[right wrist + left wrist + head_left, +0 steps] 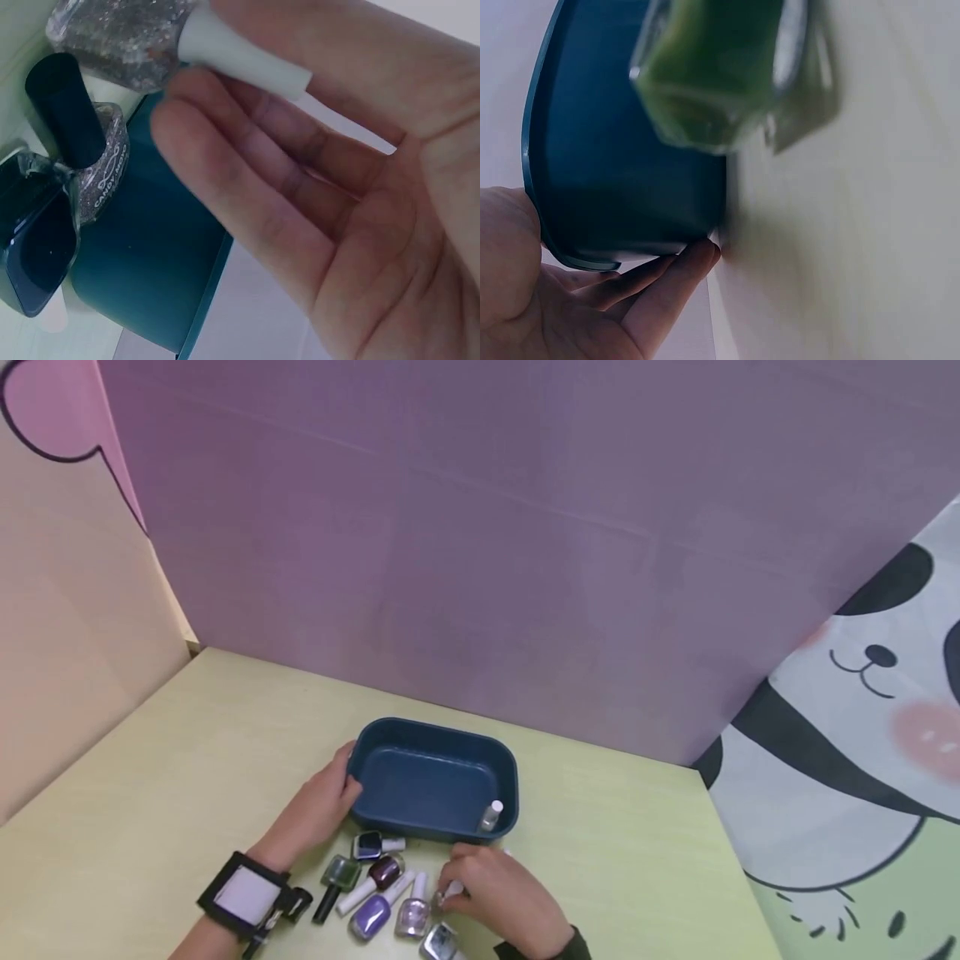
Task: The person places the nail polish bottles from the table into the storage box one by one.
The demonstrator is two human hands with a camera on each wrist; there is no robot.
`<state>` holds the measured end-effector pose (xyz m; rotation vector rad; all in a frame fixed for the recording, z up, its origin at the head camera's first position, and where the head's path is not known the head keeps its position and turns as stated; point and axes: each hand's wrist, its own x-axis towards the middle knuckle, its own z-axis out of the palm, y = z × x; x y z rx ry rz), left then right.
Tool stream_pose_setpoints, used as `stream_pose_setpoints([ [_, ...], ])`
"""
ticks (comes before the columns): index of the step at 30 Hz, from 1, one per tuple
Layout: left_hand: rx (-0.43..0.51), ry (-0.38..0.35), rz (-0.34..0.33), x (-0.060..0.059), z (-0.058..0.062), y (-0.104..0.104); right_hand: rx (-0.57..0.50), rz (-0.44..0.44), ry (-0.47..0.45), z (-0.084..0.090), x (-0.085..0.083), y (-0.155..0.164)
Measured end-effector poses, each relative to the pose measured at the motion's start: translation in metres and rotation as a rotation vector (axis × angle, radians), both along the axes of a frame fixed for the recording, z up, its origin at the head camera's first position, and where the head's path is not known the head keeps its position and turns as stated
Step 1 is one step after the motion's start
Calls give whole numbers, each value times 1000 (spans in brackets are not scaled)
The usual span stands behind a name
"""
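Note:
My left hand [324, 797] grips the left end of a dark blue plastic basin [420, 785], thumb at the rim and fingers along the outer wall. Inside the basin's near right corner stands a small clear nail polish bottle [491, 816] with a white cap. In front of the basin, my right hand [506, 897] pinches a glitter nail polish bottle [124, 41] by its white cap [240, 56]. Nearest to that hand on the table are a pink glitter bottle [412, 917] and a silver one [439, 942].
Left of these lie a purple bottle [371, 917], a dark red one [386, 871], a green one [343, 872] with a black cap and a near-black one [367, 846]. A purple panel [450, 568] rises behind the table [622, 852]; a panda-print panel [847, 760] stands right.

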<state>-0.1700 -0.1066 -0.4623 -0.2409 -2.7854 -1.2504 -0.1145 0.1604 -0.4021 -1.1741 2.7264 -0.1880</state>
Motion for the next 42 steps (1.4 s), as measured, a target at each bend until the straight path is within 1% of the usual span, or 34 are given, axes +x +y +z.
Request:
stream_pose_setpoints([
  [10, 1, -8, 2, 0, 1, 0, -31, 9, -11, 1, 0, -1],
  [15, -3, 2, 5, 0, 1, 0, -78, 1, 2, 2, -1, 0],
  [23, 4, -14, -1, 1, 2, 0, -149, -3, 9, 5, -2, -1],
  [26, 4, -14, -2, 1, 2, 0, -171, 9, 37, 7, -1, 0],
  [33, -1, -9, 2, 0, 2, 0, -188, 29, 150, 11, 0, 1],
  [42, -1, -15, 5, 1, 0, 1, -202, 38, 237, 8, 0, 2],
])
